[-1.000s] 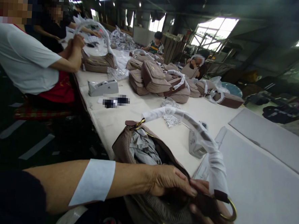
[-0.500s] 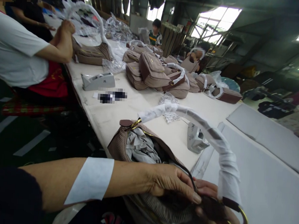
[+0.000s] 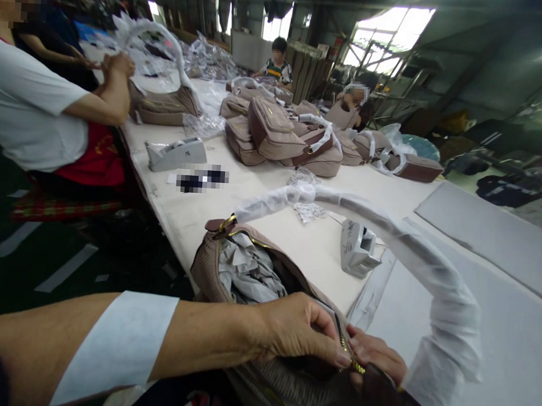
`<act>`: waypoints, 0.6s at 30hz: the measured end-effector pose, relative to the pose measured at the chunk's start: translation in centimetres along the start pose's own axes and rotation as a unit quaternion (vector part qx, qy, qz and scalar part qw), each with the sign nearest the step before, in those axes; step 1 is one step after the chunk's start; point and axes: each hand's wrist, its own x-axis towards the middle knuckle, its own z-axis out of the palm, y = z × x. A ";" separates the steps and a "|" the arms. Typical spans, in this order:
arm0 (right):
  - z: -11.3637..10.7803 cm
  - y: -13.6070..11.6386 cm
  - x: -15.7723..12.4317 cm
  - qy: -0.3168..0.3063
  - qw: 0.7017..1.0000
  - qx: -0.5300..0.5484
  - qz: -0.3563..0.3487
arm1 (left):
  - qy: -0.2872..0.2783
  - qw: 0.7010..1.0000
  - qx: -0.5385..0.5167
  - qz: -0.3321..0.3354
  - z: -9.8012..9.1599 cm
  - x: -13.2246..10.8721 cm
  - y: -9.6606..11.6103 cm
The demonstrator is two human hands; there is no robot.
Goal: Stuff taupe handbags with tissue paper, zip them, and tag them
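A taupe handbag [image 3: 216,273] lies open at the near table edge, stuffed with grey paper [image 3: 246,272]. Its handle [image 3: 388,231] is wrapped in white foam and arches over to the right. My left hand [image 3: 297,330] is closed, its fingers pinching the bag's gold zipper edge at the near end. My right hand [image 3: 374,356] sits just beyond it, fingers curled on the same end of the bag beside a dark leather tab [image 3: 385,394]. A white paper strip [image 3: 115,346] is wrapped round my left forearm.
A tape dispenser [image 3: 359,250] stands right of the bag, another [image 3: 175,154] farther back. Several finished bags [image 3: 275,136] are piled mid-table. A person in a white shirt [image 3: 33,115] wraps a bag handle at the left. Grey sheets [image 3: 485,222] lie to the right.
The bag has come closer and its wrapped handle has swung nearer the camera. My fingers have shifted onto the zipper edge; the gold ring has slipped out of view at the bottom.
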 end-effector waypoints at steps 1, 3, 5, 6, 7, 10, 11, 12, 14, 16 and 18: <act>-0.2 0.1 0.1 -0.012 1.000 0.000 -0.011 | 0.007 1.000 0.012 0.003 0.0 0.0 -0.1; -0.9 0.0 0.5 -0.075 0.997 -0.013 -0.010 | 0.017 0.999 0.042 0.005 0.2 0.0 -0.1; -1.7 -0.3 0.9 -0.145 0.989 -0.036 0.013 | 0.019 0.996 0.086 0.015 0.5 0.0 0.0; -2.1 -0.4 1.1 -0.160 0.986 -0.042 0.018 | 0.016 0.994 0.109 0.024 0.7 0.1 0.1; -2.3 -0.4 1.2 -0.161 0.986 -0.038 0.007 | 0.012 0.991 0.129 0.036 0.8 0.2 0.2; -2.3 0.2 1.0 -0.110 0.993 -0.002 -0.045 | -0.016 0.983 0.166 0.073 0.8 0.5 0.3; -2.1 0.5 0.8 -0.091 0.994 0.009 -0.056 | -0.031 0.981 0.171 0.080 0.7 0.6 0.1; -1.9 0.9 0.6 -0.074 0.995 0.016 -0.061 | -0.044 0.979 0.178 0.086 0.6 0.6 0.0; -1.4 1.2 0.3 -0.045 0.996 0.027 -0.078 | -0.053 0.973 0.203 0.098 0.6 0.3 -0.4; -1.1 1.1 0.2 -0.028 0.995 0.041 -0.091 | -0.030 0.950 0.278 0.140 0.8 -0.4 -0.4; -1.1 0.6 0.1 -0.024 0.996 0.045 -0.068 | 0.005 0.895 0.380 0.234 1.1 -1.0 0.0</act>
